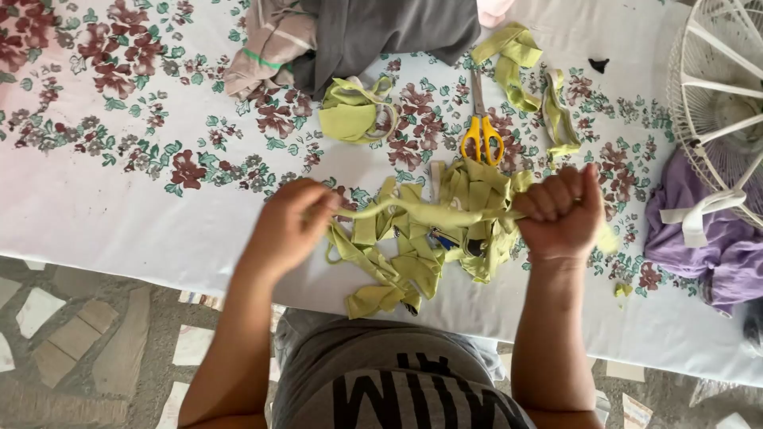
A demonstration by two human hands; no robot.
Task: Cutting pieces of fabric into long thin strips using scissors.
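Stretching a green strip (421,210) taut between both hands — the left hand (292,222) pinches one end with closed fingers, the right hand (561,213) is a tight fist around the other. Under the strip lies a pile (413,254) of more green strips on the floral cloth (119,191). Scissors (481,131) with yellow handles lie just beyond — near a white fan (715,87).

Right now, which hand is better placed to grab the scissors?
Probably right. The right hand sits nearer the yellow-handled scissors than the left hand. Both grip the stretched green fabric strip, so one must let go.
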